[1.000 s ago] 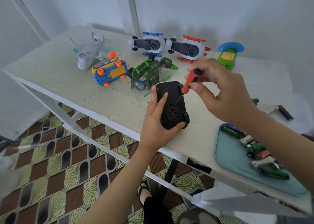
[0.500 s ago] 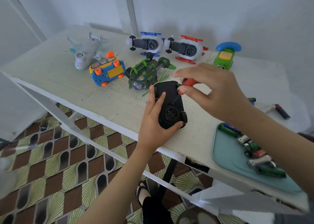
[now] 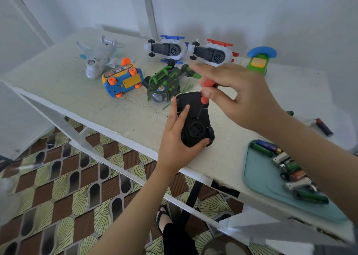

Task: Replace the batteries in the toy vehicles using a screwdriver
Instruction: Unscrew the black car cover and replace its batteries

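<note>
Black toy car: wheels up on the table, near the front edge
Left hand: clasped round the car's near left side, thumb against the near end, fingers laid along the left flank and underside
Screwdriver: red handle, dark shaft slanted down, tip set on the car's underside just beyond the round hub
Right hand: above the car's far end, handle pinched between thumb and fingertips, other fingers loosely spread
Just behind the car: dark green toy vehicle; to its left, blue-and-yellow toy car, wheels up; farther left, white toy plane
Back row: blue-trimmed white toy, red-trimmed white toy, green toy with blue top
Right front corner: teal tray holding a heap of batteries; one loose battery on the table beyond the tray
</note>
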A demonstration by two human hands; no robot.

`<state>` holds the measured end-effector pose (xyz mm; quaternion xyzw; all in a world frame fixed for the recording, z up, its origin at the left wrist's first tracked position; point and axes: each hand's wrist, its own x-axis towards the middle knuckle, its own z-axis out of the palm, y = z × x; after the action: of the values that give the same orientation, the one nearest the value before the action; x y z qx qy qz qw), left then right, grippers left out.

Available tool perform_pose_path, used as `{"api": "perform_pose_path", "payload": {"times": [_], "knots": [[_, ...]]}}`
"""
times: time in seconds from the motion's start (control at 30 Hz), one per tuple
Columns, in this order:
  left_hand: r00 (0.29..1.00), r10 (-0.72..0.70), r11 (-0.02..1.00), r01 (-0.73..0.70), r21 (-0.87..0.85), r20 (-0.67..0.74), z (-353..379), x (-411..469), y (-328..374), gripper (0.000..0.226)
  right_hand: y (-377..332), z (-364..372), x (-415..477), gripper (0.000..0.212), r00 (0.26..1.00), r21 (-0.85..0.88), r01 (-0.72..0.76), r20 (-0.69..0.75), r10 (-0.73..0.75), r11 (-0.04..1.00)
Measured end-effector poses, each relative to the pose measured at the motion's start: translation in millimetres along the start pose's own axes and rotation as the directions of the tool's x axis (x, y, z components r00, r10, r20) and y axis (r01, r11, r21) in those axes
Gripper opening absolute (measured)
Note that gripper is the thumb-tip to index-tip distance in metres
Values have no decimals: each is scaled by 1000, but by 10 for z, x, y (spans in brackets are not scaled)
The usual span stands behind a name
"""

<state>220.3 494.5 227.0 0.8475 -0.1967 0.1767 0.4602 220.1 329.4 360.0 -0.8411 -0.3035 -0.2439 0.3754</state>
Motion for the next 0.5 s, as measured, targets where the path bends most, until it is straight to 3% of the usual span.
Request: {"api": "perform_pose_path", "payload": {"times": [0.1,0.27,0.5], "knots": [[1000,-7,1000,7,1,5,0,-3,12,89,29,-13,33,31,999,-70,-29,-43,26,997],[1000,-14,1000,14,3,10,-7,-5,24,88,16,-58,66,44,997,-125,-67,-34,63,990],[1000,-9,1000,9,3,7,-6,-4,24,88,33,-159,71,48,982,116,-124,155,105,986]]}}
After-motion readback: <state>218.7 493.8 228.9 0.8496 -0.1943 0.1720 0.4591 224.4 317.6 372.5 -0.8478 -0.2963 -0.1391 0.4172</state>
